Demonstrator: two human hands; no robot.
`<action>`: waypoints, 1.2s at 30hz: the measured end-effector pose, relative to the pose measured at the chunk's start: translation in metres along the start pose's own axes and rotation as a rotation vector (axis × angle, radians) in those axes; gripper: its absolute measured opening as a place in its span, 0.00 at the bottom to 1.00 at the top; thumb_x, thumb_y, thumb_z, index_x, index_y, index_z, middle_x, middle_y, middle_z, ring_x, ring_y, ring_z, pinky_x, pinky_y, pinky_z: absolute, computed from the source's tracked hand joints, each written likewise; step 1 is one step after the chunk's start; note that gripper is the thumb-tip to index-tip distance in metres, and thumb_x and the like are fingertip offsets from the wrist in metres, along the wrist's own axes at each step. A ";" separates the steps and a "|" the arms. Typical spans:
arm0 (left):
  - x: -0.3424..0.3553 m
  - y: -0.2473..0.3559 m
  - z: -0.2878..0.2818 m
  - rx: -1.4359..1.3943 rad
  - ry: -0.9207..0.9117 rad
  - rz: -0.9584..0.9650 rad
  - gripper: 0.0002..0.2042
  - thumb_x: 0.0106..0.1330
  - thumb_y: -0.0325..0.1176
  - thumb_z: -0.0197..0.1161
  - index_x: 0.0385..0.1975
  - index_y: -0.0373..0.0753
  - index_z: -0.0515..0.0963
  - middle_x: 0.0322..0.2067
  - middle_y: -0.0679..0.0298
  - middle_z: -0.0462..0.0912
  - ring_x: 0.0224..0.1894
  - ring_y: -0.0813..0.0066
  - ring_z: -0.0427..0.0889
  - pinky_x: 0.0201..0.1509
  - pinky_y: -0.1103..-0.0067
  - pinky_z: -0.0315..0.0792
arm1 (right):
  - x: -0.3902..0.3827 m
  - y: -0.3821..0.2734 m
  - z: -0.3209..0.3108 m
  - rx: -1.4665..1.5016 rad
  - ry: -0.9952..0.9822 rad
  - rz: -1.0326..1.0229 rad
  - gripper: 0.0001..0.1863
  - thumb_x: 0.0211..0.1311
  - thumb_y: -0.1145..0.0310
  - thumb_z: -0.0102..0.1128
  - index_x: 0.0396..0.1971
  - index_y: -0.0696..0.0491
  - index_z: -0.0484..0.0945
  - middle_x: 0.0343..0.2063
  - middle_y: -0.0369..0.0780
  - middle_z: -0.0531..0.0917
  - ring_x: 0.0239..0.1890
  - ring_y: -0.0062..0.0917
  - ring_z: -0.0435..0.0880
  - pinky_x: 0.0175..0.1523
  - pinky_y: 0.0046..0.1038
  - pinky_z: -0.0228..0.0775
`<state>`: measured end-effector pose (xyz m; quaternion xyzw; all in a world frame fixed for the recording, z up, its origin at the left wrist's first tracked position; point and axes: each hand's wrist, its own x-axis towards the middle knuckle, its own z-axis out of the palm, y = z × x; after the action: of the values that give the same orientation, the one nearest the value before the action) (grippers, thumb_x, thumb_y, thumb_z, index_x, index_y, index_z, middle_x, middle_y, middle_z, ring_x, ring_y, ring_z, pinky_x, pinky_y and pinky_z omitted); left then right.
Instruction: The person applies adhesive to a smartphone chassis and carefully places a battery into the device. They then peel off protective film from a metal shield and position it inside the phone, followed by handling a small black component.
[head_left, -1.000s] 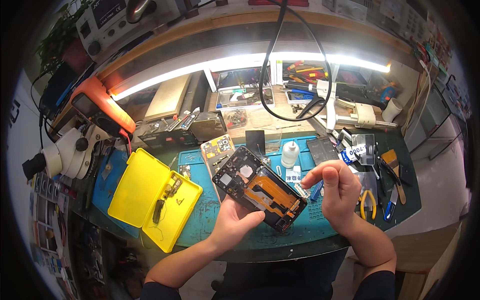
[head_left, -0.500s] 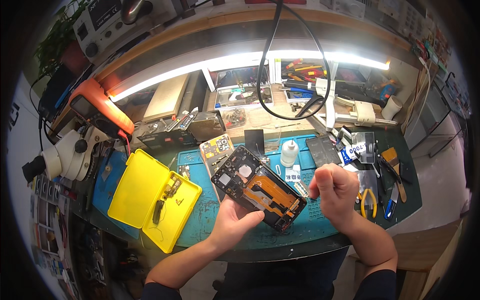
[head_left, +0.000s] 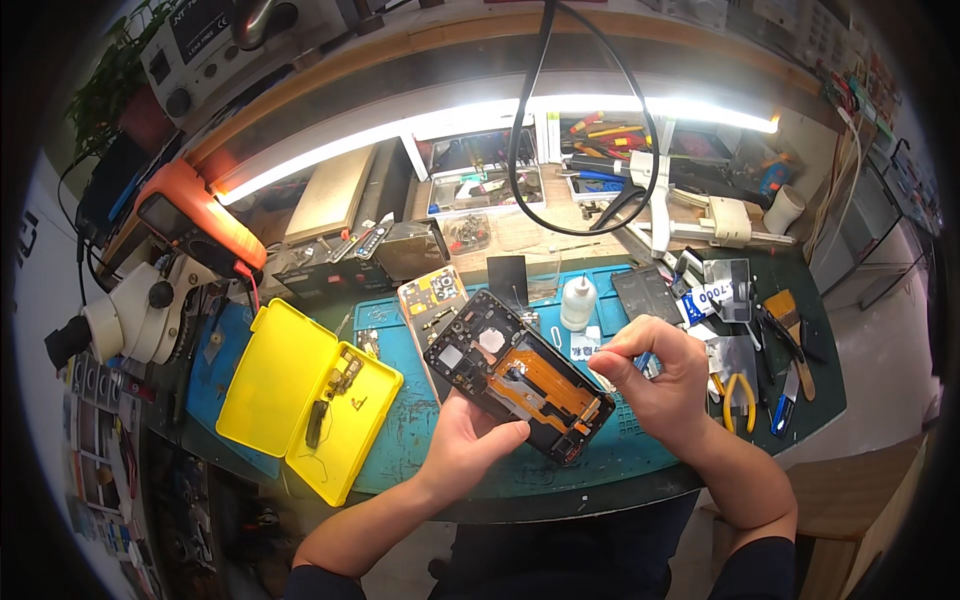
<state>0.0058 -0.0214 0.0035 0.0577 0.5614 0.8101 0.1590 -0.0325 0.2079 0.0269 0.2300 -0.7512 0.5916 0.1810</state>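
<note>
My left hand [head_left: 468,440] grips an opened phone [head_left: 520,375] by its lower edge, thumb on top, holding it tilted above the blue work mat. Orange flex cables, a black frame and a pale round patch show inside it. Just right of the phone's far corner is my right hand [head_left: 660,380], thumb and fingers pinched together. What sits in that pinch is too small to make out; a bluish bit shows beside the fingers. Behind the phone lies another phone part [head_left: 434,292] with a pinkish edge. A white squeeze bottle [head_left: 577,303] stands beyond my right hand.
An open yellow case [head_left: 275,385] with small parts lies at left, near an orange multimeter [head_left: 205,215] and a white microscope [head_left: 125,310]. Yellow-handled pliers [head_left: 739,402] and a brush [head_left: 785,308] lie at right. A black cable loop [head_left: 518,150] hangs overhead.
My right hand has moved left toward the phone and turned, its pinched fingertips now pointing at it. The left hand and phone stay nearly where they were.
</note>
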 end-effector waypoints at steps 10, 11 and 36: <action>0.000 0.000 0.002 -0.023 -0.008 -0.008 0.32 0.59 0.21 0.65 0.64 0.32 0.59 0.58 0.56 0.72 0.61 0.66 0.73 0.67 0.69 0.66 | -0.005 -0.002 -0.004 -0.045 -0.034 0.129 0.18 0.70 0.63 0.62 0.21 0.58 0.79 0.14 0.37 0.77 0.15 0.21 0.75 0.22 0.24 0.63; 0.000 0.000 0.002 -0.029 -0.007 -0.014 0.33 0.59 0.21 0.65 0.65 0.32 0.59 0.58 0.56 0.72 0.62 0.66 0.73 0.67 0.69 0.66 | -0.005 -0.002 -0.005 -0.050 -0.055 0.135 0.18 0.70 0.63 0.61 0.20 0.58 0.78 0.14 0.37 0.77 0.15 0.22 0.74 0.22 0.24 0.62; 0.001 0.010 0.010 0.039 -0.247 -0.163 0.35 0.61 0.20 0.60 0.70 0.34 0.53 0.63 0.59 0.66 0.68 0.68 0.65 0.72 0.66 0.60 | 0.003 0.000 0.006 -0.424 -0.248 -0.491 0.10 0.59 0.65 0.67 0.38 0.53 0.81 0.42 0.34 0.86 0.47 0.29 0.84 0.49 0.33 0.77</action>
<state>0.0062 -0.0150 0.0161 0.1143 0.5560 0.7702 0.2909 -0.0352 0.2022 0.0272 0.4312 -0.7960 0.3288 0.2688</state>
